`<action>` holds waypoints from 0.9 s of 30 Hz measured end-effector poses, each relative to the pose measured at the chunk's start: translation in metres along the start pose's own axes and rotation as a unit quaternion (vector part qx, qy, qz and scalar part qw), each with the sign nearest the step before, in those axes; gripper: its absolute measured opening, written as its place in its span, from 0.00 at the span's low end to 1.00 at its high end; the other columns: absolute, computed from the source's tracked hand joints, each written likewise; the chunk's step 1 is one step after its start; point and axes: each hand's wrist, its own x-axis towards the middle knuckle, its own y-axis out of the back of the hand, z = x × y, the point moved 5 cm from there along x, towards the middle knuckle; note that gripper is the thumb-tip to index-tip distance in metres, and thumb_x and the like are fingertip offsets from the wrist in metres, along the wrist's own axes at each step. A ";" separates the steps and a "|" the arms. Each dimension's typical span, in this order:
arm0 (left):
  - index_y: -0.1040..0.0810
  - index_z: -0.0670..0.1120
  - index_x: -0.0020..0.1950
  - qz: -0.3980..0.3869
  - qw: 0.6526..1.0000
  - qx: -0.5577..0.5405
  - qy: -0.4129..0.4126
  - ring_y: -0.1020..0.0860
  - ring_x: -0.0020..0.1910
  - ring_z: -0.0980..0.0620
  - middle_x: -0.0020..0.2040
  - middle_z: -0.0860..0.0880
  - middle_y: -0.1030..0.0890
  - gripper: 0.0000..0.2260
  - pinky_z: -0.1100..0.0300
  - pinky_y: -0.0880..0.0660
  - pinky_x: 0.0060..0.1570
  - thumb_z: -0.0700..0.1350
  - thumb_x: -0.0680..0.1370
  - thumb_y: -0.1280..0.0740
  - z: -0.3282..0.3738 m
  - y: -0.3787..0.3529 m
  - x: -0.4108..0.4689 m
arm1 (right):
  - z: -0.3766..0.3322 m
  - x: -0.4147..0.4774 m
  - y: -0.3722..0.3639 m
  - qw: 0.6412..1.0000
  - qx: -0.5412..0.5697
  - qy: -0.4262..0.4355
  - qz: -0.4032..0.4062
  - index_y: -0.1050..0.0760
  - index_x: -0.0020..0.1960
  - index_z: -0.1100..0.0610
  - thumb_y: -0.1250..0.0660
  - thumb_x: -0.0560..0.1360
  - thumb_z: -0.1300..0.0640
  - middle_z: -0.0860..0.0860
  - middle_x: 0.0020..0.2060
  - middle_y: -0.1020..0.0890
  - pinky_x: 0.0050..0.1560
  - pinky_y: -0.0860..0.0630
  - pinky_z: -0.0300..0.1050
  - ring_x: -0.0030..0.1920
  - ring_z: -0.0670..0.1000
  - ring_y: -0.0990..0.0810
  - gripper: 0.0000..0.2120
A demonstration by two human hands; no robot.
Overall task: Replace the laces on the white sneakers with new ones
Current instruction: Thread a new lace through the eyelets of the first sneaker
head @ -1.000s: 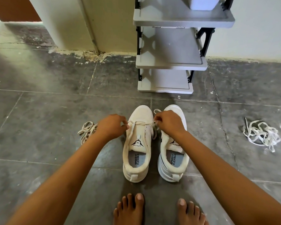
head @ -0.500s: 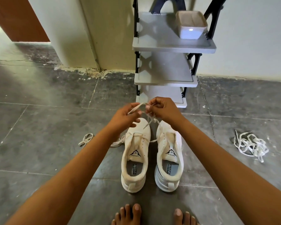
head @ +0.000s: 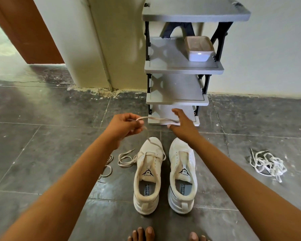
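- Two white sneakers stand side by side in the middle of the floor (head: 42, 145). Their heels are toward the person's bare toes (head: 146, 233) and their fronts toward the shelf rack (head: 181, 66) at the floor's far edge, against the wall. The left sneaker (head: 149, 176) and the right sneaker (head: 182, 174) are just beside each other with a narrow gap between them.
- One lace (head: 156, 119) rises from the front eyelets of the left sneaker to the left hand, then runs about level across to the right hand. Its other end lies looped on the floor just left of that sneaker.
- The left hand (head: 123, 126) is raised above the fronts of the sneakers, its fingers curled, thumb and forefinger pinching the lace.
- The right hand (head: 182, 124) is at about the same height, its fingers stretched out and spread. The lace reaches its palm, and no finger closes on it.
- A tan lace (head: 108, 165) lies in loops farther left on the floor, partly hidden by the left forearm.
- A bundle of white laces (head: 266, 166) lies on the floor well apart to the right of the sneakers.
- A white tub (head: 199, 49) sits on one of the rack's upper shelves, at its right side.
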 end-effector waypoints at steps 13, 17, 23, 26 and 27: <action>0.21 0.47 0.43 -0.030 0.993 0.109 -0.037 0.24 0.35 0.57 0.35 0.53 0.19 0.06 0.65 0.27 0.40 0.42 0.78 0.36 -0.006 -0.017 -0.002 | -0.012 -0.019 -0.040 0.974 0.136 0.032 -0.178 0.34 0.69 0.56 0.36 0.77 0.65 0.51 0.62 0.24 0.64 0.29 0.44 0.64 0.47 0.28 0.22; 0.22 0.44 0.43 -0.053 0.995 0.086 -0.020 0.21 0.35 0.55 0.34 0.50 0.20 0.08 0.62 0.23 0.42 0.40 0.80 0.39 -0.008 -0.021 -0.002 | -0.013 -0.022 -0.045 0.960 0.180 0.031 -0.212 0.27 0.61 0.55 0.37 0.78 0.63 0.45 0.50 0.20 0.49 0.26 0.26 0.49 0.35 0.22 0.13; 0.22 0.45 0.45 -0.001 0.997 0.073 -0.008 0.25 0.29 0.56 0.30 0.51 0.25 0.08 0.62 0.24 0.37 0.40 0.81 0.40 -0.013 -0.008 0.002 | 0.001 -0.015 -0.032 0.976 0.151 0.005 -0.159 0.23 0.52 0.57 0.38 0.78 0.61 0.49 0.48 0.20 0.48 0.28 0.29 0.52 0.47 0.23 0.07; 0.23 0.45 0.46 -0.046 0.995 0.087 -0.022 0.24 0.30 0.57 0.32 0.52 0.20 0.07 0.65 0.25 0.35 0.41 0.80 0.39 -0.014 -0.017 0.000 | -0.003 -0.018 -0.044 0.959 0.192 -0.003 -0.208 0.27 0.59 0.54 0.36 0.77 0.60 0.48 0.52 0.20 0.54 0.27 0.33 0.54 0.43 0.22 0.11; 0.23 0.45 0.46 -0.054 0.994 0.093 -0.029 0.24 0.30 0.57 0.34 0.51 0.19 0.07 0.66 0.27 0.33 0.41 0.80 0.39 -0.014 -0.020 0.000 | -0.005 -0.019 -0.050 0.957 0.189 0.002 -0.219 0.27 0.58 0.53 0.35 0.77 0.59 0.46 0.49 0.19 0.53 0.27 0.33 0.51 0.41 0.22 0.11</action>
